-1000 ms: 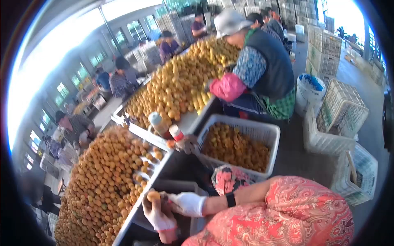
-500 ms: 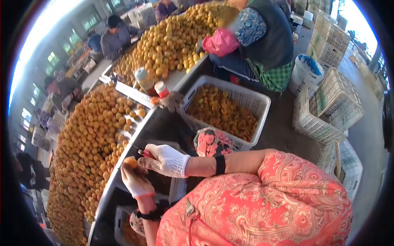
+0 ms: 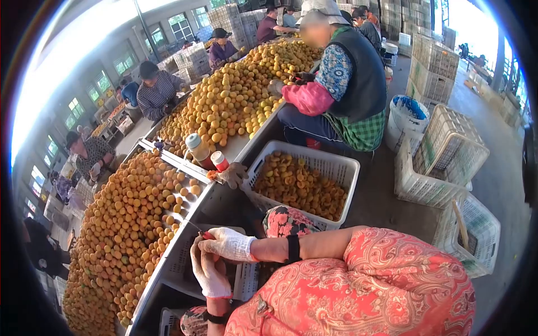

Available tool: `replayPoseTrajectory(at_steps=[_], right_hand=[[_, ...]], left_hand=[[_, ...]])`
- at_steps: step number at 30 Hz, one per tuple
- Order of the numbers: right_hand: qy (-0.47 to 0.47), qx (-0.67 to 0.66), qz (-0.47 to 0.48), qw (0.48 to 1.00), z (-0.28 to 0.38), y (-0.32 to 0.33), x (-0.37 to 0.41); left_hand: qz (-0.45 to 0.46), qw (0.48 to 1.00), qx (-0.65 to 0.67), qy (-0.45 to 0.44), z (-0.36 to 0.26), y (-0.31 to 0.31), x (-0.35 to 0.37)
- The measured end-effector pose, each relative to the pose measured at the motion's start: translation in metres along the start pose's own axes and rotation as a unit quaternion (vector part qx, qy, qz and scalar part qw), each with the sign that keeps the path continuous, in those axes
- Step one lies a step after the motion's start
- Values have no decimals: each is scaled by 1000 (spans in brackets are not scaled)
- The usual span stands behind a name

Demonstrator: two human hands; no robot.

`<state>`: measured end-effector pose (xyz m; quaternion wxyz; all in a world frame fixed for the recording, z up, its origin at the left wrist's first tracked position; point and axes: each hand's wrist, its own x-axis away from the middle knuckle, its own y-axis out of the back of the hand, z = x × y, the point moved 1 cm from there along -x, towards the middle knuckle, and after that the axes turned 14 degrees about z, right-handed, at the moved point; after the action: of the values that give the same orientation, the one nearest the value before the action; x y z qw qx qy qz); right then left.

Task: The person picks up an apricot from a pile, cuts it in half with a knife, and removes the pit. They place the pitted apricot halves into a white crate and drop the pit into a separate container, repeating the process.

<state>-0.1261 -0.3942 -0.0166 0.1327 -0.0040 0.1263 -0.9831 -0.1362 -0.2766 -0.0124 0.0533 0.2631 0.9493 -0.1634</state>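
Both my hands wear white knit gloves and meet above a crate (image 3: 245, 280) in front of me. My right hand (image 3: 228, 244) is closed on a small knife (image 3: 208, 235) with a red handle; its thin blade points up and left toward the fruit. My left hand (image 3: 209, 273) is curled just below, its fingers raised against the right hand. Whatever it holds is mostly hidden between the gloves. Left of my hands, across a metal rim (image 3: 168, 252), lies a big heap of apricots (image 3: 129, 224).
A white crate (image 3: 351, 185) of halved apricots stands ahead. A bottle (image 3: 197, 147), a red-and-white container (image 3: 219, 161) and a dirty glove (image 3: 234, 175) sit on the divider. A person in a vest (image 3: 364, 84) works beyond. Crates (image 3: 448, 145) and a bucket (image 3: 407, 120) are at right.
The view has tilted up, showing more people and crates at the back. My hands have drawn together; the apricot that showed in my left hand is no longer plainly visible.
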Motion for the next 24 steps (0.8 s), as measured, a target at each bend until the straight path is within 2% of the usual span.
replayPoseTrajectory(at_steps=[2, 4, 5, 8, 9, 10, 11, 12, 13, 14, 15, 16, 17, 18, 19, 20, 22, 23, 24], right_hand=[[3, 34, -18, 999, -2, 0, 2], [19, 132, -37, 990, 10, -2, 10], [28, 161, -84, 983, -8, -3, 3], [45, 164, -97, 981, -6, -4, 3], [67, 64, -57, 994, 3, -7, 8], [78, 130, -75, 986, 5, -5, 5], [116, 25, -57, 991, -5, -4, -1], [182, 76, -60, 979, 2, -1, -2], [210, 15, -53, 976, 2, -3, -4], [235, -2, -23, 972, 7, -5, -2], [225, 152, -31, 962, 32, -16, 8], [138, 195, -11, 971, 26, -22, 3], [170, 300, 6, 939, 17, -26, -2], [136, 201, 48, 969, 11, -31, -7], [158, 197, 5, 968, 8, -29, -14], [175, 46, 31, 983, 5, -28, -20], [161, -60, 12, 985, 30, -21, -9], [79, -27, 11, 996, 40, -11, -7], [106, 6, 31, 994, 49, -12, -5]], left_hand=[[-6, 998, 61, -30, 1, -4, -2], [3, 994, 109, -20, 4, 6, -5], [16, 988, 155, -13, 5, 11, -6], [2, 982, 184, 34, 7, 17, -12], [30, 965, 258, 36, -6, 10, -14], [-76, 959, 266, 69, -17, 0, -14], [-172, 944, 270, 76, -21, -2, -20], [-33, 944, 326, 40, -17, 21, -19], [0, 945, 322, 53, -10, 42, -17], [-143, 931, 325, 90, -22, 24, -17], [-149, 929, 325, 92, -37, 0, -10], [-143, 929, 329, 86, -44, -9, -10], [-161, 908, 377, 88, -30, 9, -13], [-173, 884, 425, 89, -11, 26, -11], [-80, 895, 428, 99, -3, 45, -5], [20, 898, 426, 105, 1, 61, 0], [-19, 910, 399, 112, -11, 60, 3], [18, 916, 388, 99, -12, 63, 4], [56, 921, 375, 86, -13, 66, 5]])
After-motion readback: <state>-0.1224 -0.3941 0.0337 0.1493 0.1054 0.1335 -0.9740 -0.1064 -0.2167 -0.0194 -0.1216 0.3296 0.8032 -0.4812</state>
